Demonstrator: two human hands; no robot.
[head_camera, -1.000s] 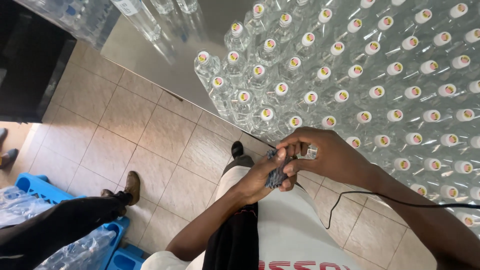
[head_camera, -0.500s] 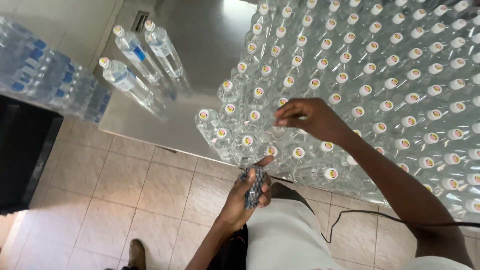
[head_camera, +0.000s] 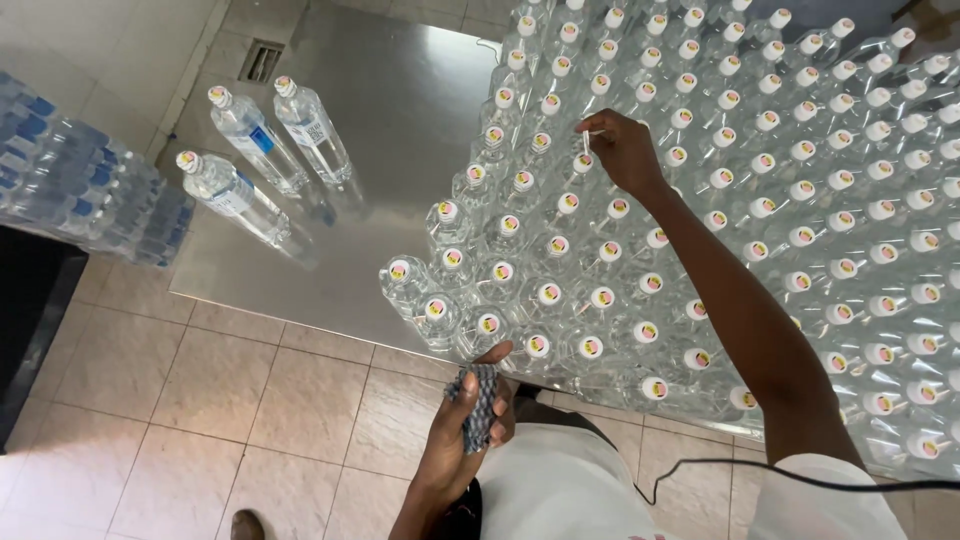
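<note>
The right hand (head_camera: 622, 150) reached out over the packed bottles (head_camera: 760, 200), thumb and forefinger pinched together on a small pale strip (head_camera: 586, 141) just above one capped bottle (head_camera: 583, 162) several rows in from the near edge of the bench (head_camera: 400, 90). The left hand (head_camera: 470, 415) hung back by the body, off the near edge, its fingers curled shut around a dark grey stack of small pieces (head_camera: 480, 405), thumb on top. What those pieces were could not be told.

Done well, the step would seem to call for bringing the strip down square over that one cap without knocking its neighbours, since the bottles stood touching one another. The left hand would best keep its stack level and close, ready for the next pinch. Working row by row would likely help against skipping a cap.

The bottles were clear, upright, with white caps bearing a coloured mark, and they filled the right part of the bench out to its near edge. Three separate bottles (head_camera: 262, 160) with blue labels stood apart near the left edge on bare, shiny metal. A thin black cable (head_camera: 780, 470) crossed the person's white shirt. Beyond the left edge lay shrink-wrapped packs of bottles (head_camera: 80, 190). The floor (head_camera: 200, 400) was beige tile, with a vent grille (head_camera: 261, 60) by the far left corner.
</note>
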